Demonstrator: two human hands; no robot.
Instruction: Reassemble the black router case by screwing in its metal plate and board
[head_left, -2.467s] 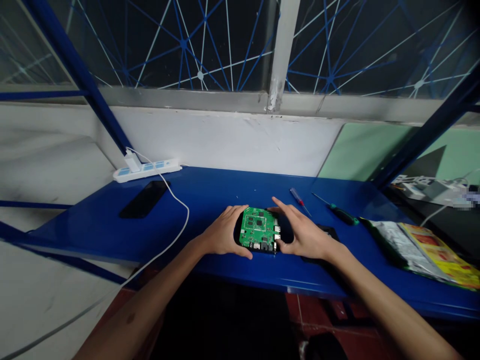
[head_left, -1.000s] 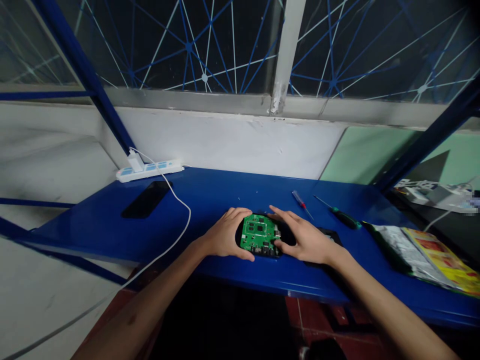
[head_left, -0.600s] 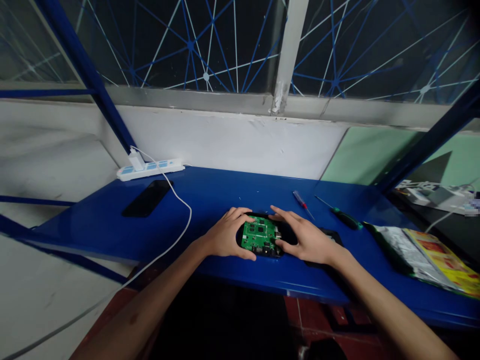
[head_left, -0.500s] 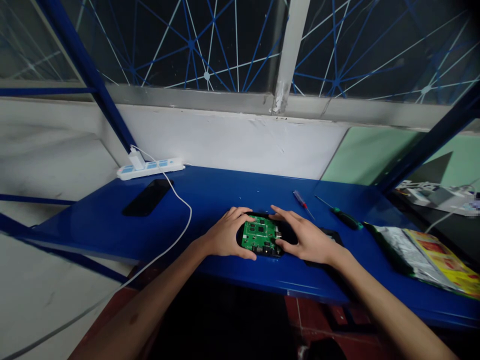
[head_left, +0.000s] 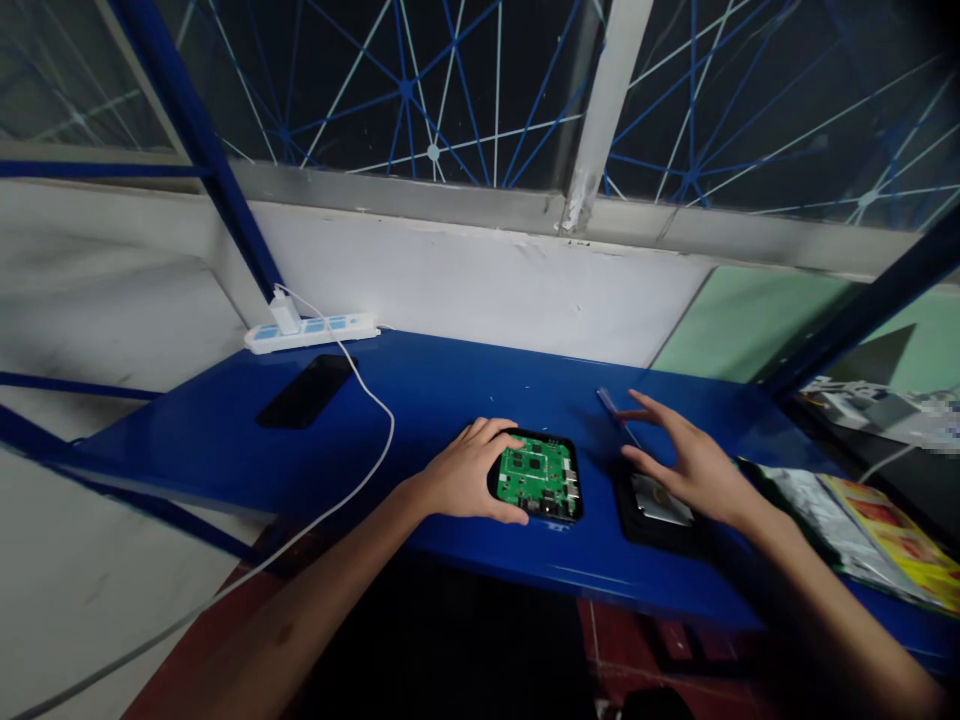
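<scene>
Green circuit board (head_left: 534,480), one, landmark of this entry: lying face up in a shallow black case (head_left: 576,505), which sits on the blue bench (head_left: 465,370), ports along its right and near sides. Left hand (head_left: 471,478): at the left of the board, grip closed about the black case, thumb at the near left corner, fingers over the far left edge, one fingertip reaching onto the board's far left part. Right hand (head_left: 697,468): well apart to the right of the board, grip open and holding nothing, thumb and forefinger spread; whether a fingertip touches the screwdriver cannot be told. Screwdriver (head_left: 606,401), clear handle with a red collar: beyond the board and to its right, partly behind the right hand's fingers. Black tray-like part (head_left: 652,535), bearing a silver plate (head_left: 664,505): right of the board, partly under the right hand. Packet (head_left: 847,520), silver, yellow and red: farther right of the board. Dark flat slab (head_left: 307,392), phone-like: left of the board and beyond it. White power strip (head_left: 322,335) with plugged-in charger (head_left: 285,313): farther off, beyond the slab as seen from the board. White cable (head_left: 390,430): looping down left of the board.
</scene>
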